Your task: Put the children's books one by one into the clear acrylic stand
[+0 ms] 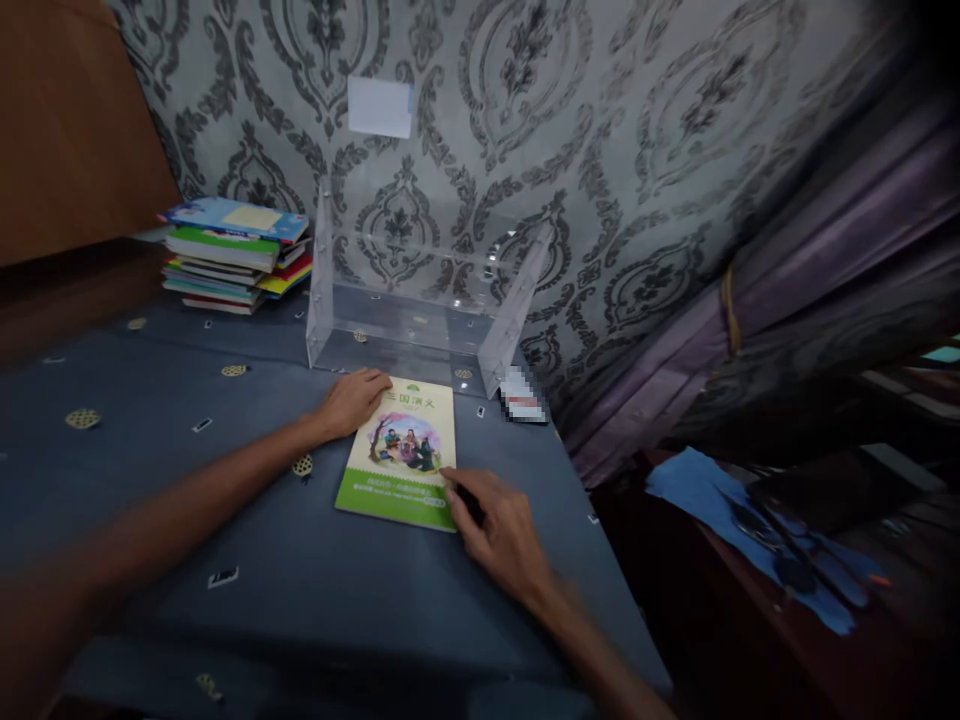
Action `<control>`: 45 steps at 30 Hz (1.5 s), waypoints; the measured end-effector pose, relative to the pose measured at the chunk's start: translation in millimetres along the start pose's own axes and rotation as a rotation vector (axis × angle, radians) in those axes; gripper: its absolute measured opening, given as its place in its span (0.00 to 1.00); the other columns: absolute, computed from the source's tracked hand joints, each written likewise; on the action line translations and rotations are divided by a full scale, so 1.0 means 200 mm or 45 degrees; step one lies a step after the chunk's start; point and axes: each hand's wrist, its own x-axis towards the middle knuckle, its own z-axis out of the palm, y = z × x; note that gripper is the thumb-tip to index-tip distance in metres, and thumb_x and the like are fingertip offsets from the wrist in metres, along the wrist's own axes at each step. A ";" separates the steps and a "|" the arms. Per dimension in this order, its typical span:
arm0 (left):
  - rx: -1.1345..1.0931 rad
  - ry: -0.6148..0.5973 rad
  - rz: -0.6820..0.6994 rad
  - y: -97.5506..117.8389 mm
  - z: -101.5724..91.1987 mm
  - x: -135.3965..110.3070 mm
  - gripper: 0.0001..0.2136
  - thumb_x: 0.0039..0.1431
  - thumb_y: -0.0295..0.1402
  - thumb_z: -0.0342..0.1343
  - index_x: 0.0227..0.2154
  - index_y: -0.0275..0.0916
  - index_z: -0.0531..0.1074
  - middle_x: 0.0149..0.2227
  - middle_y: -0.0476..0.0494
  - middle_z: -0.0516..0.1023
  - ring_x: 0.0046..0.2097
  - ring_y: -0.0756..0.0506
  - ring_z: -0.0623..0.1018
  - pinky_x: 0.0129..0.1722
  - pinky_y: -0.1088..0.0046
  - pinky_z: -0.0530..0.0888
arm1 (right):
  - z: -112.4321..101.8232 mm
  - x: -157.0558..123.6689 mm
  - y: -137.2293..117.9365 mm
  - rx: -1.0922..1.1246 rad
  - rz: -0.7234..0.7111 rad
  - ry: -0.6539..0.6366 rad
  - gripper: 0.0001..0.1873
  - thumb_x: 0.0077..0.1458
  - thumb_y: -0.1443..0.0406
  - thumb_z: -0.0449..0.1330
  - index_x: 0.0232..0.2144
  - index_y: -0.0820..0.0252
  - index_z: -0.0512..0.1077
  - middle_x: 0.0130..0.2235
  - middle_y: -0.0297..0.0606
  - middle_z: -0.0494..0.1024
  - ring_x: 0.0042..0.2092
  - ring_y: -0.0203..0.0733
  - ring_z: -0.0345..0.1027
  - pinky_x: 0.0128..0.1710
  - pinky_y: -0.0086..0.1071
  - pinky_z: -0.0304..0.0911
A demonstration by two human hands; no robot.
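Note:
A green and white picture book [405, 450] lies flat on the blue cloth of the table [225, 500], just in front of a clear acrylic book stand [420, 300]. My left hand [352, 398] rests on the book's upper left corner, fingers curled over its edge. At the lower right corner, my right hand [499, 525] has its fingertips on the book's edge, fingers bent. Both hands touch the book where it lies on the cloth.
A stack of several colourful books [232, 255] sits at the back left by the patterned wall. A small blurred object [523, 397] lies right of the stand. Purple curtains [825, 300] hang at the right, above a dark surface with blue cloth [750, 520].

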 end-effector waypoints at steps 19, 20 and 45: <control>0.235 -0.312 0.133 0.30 -0.15 -0.09 0.22 0.64 0.52 0.55 0.50 0.38 0.70 0.53 0.32 0.75 0.54 0.33 0.74 0.49 0.57 0.70 | 0.11 0.32 -0.08 0.773 -0.040 -0.193 0.13 0.63 0.63 0.53 0.34 0.59 0.78 0.28 0.34 0.81 0.27 0.36 0.74 0.31 0.29 0.70; 0.242 -0.310 0.133 0.32 -0.15 -0.10 0.22 0.64 0.51 0.55 0.50 0.38 0.69 0.53 0.32 0.75 0.54 0.32 0.74 0.49 0.56 0.70 | 0.11 0.35 -0.03 0.833 0.084 -0.061 0.14 0.64 0.61 0.53 0.33 0.59 0.77 0.26 0.33 0.80 0.25 0.35 0.73 0.28 0.28 0.69; 0.421 -0.619 0.017 0.50 -0.25 -0.02 0.18 0.72 0.35 0.43 0.55 0.31 0.70 0.56 0.30 0.76 0.61 0.34 0.73 0.55 0.55 0.76 | 0.16 0.42 0.26 0.987 0.461 0.416 0.15 0.65 0.54 0.55 0.40 0.57 0.75 0.33 0.37 0.83 0.36 0.42 0.78 0.42 0.38 0.73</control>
